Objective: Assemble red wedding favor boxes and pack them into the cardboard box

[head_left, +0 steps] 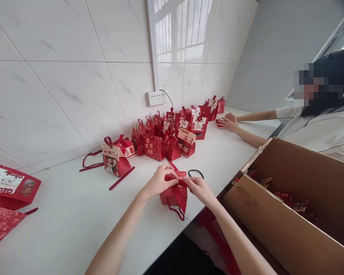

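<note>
A small red gift box [164, 199] stands on the white table close to its front edge, directly between my hands. A red ribbon [180, 196] runs over its top and hangs down the front, next to a twisted red cord loop [177, 212]. My left hand [161, 179] pinches the ribbon at the box's top, thumb and fingers together. From the other side, my right hand [200, 190] is closed at the top flap, thumb and forefinger on its edge; the exact grip is partly hidden. Just behind the right hand lies a black band [196, 174].
Several red gift boxes [153, 147] stand along the tiled wall. Loose ribbon strips [122, 178] lie left of them, and larger red boxes [14, 185] at far left. An open cardboard carton [275, 214] is at right. A co-worker's hands [229, 121] touch a red item.
</note>
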The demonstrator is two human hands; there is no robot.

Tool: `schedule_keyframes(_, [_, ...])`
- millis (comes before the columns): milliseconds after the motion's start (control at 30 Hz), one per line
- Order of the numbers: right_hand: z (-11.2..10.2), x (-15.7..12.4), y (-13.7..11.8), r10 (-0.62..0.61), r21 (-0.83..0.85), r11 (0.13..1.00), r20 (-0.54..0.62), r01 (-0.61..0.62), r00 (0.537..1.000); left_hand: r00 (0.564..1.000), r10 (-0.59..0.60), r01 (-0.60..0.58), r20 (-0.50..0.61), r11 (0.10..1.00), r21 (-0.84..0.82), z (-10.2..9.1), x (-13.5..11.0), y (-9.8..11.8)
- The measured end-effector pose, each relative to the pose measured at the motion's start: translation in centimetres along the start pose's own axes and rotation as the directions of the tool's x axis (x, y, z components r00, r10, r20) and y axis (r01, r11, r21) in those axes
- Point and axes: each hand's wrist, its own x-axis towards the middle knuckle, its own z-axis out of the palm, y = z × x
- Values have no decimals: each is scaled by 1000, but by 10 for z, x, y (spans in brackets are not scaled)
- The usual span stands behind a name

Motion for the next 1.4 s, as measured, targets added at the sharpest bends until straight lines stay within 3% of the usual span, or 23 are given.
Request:
schedule_keyframes(67, [3, 4, 5, -33, 92, 995, 47, 29, 998, 995, -35, 23, -99, 993, -114, 2, -3, -5])
schedule_keyframes(167, [7, 4, 12, -84, 231, 971, 57, 69, 995, 952, -160, 109, -260, 973, -201, 0, -10, -14])
schedule_keyframes(233, [9, 3, 14, -87, 291, 954, 41, 72, 995, 943, -230, 181, -240, 961, -207, -6, -13, -18])
schedule_keyframes(300, [10, 1, 15, -81, 334, 940, 35, 65, 996, 956, -265, 235, -125, 949, -211, -15, -15, -19])
schedule_keyframes(367, [10, 1, 15, -75, 370, 927, 37, 56, 997, 965, -263, 253, -14, 942, -222, -23, -15, -18])
schedule_keyframes(467, [11, 2, 16, -77, 457, 888, 51, 45, 996, 974, -221, 223, 41, 935, -277, -26, -15, -18])
schedule_keyframes(733, [16, 7, 31, -71, 593, 804, 37, 36, 997, 982, -165, 97, -94, 862, -497, 10, -15, -43])
schedule_keyframes(867, [22, 9, 35, -66, 631, 774, 6, 47, 998, 968, -179, 55, -176, 837, -544, 21, -15, -46])
schedule_keyframes(1000, [18, 13, 44, -107, 614, 785, 13, 77, 994, 958, -209, 61, -195, 816, -575, 21, -15, -46])
schedule_keyframes(1167, [-5, 16, 57, -201, 526, 832, -13, 178, 979, 939, -274, 89, -206, 775, -626, 15, -16, -54])
schedule_keyframes(1233, [-12, 16, 57, -246, 426, 876, -10, 227, 969, 916, -304, 73, -262, 768, -636, 15, -14, -58])
schedule_keyframes(1400, [-13, 14, 42, -294, 105, 954, 152, 280, 944, 841, -350, 35, -412, 796, -605, 17, -8, -66])
